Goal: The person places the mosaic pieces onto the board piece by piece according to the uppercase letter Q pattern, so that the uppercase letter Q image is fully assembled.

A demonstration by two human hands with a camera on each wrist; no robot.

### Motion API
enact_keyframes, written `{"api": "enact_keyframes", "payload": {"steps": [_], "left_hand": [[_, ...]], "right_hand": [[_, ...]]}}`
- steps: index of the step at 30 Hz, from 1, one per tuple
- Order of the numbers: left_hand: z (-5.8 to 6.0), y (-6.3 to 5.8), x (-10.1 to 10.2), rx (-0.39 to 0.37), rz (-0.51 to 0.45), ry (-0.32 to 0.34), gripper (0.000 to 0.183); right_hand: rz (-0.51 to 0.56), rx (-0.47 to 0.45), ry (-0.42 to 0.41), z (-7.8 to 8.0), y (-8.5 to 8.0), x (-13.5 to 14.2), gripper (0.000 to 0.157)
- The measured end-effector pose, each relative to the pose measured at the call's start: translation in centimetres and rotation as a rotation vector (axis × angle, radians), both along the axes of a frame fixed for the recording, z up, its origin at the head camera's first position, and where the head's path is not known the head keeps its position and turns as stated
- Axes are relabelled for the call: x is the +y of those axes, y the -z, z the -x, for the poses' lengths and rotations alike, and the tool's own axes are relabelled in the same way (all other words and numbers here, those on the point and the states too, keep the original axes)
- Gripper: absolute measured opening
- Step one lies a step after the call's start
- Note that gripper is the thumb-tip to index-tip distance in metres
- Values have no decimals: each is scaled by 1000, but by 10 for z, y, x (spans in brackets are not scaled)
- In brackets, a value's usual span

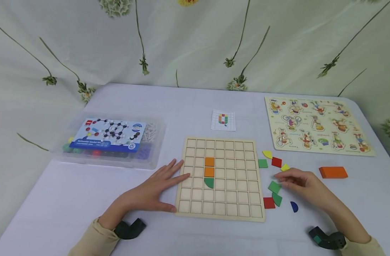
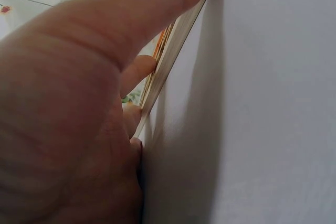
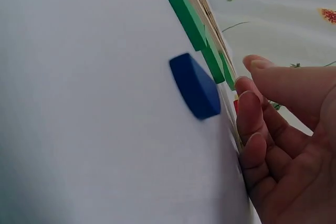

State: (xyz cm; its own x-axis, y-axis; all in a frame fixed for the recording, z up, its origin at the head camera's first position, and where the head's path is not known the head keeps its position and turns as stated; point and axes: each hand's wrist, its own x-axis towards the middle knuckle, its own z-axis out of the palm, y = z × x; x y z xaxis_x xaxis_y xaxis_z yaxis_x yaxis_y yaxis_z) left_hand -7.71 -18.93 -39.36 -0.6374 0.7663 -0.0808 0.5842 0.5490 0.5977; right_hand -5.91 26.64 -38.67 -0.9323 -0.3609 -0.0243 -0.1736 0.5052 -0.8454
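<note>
A wooden grid board [image 1: 220,215] lies flat on the table. Two orange squares [image 1: 209,162] and a green quarter-circle [image 1: 209,182] sit in one of its columns. With fingers spread, my left hand [image 1: 151,190] rests along the board's left edge, its thumb at the near corner; in the left wrist view the thumb touches the wooden rim [image 2: 181,30]. My right hand [image 1: 307,185] is over the loose pieces right of the board, fingers loosely bent, nothing between them. Its fingertips are near a green square [image 1: 274,187] and a yellow piece [image 1: 285,167]. A blue half-circle [image 3: 195,86] lies below that hand.
More loose pieces lie nearby: a red square [image 1: 269,203], a green quarter-circle [image 1: 277,199] and others. A pattern card [image 1: 223,120] lies behind the board. At left is a plastic molecular model kit box [image 1: 108,140]; at right, a picture puzzle board [image 1: 319,124] and an orange block [image 1: 333,172].
</note>
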Motion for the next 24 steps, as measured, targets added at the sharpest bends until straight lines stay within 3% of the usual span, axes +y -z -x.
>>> {"api": "enact_keyframes", "payload": {"steps": [3,8,19,24], "left_hand": [[0,0,0,1,-2,0,93],[0,0,0,14,-13,7,93],[0,-2,0,16,-23,12,93],[0,0,0,15,-24,14,93]], "right_hand": [[0,49,-108,0,5,2,32],[-37,99,-175,-1,7,-1,36],[-156,151,-88,-2,7,-9,38],[-195,58,-35,-4,-1,-9,28]]}}
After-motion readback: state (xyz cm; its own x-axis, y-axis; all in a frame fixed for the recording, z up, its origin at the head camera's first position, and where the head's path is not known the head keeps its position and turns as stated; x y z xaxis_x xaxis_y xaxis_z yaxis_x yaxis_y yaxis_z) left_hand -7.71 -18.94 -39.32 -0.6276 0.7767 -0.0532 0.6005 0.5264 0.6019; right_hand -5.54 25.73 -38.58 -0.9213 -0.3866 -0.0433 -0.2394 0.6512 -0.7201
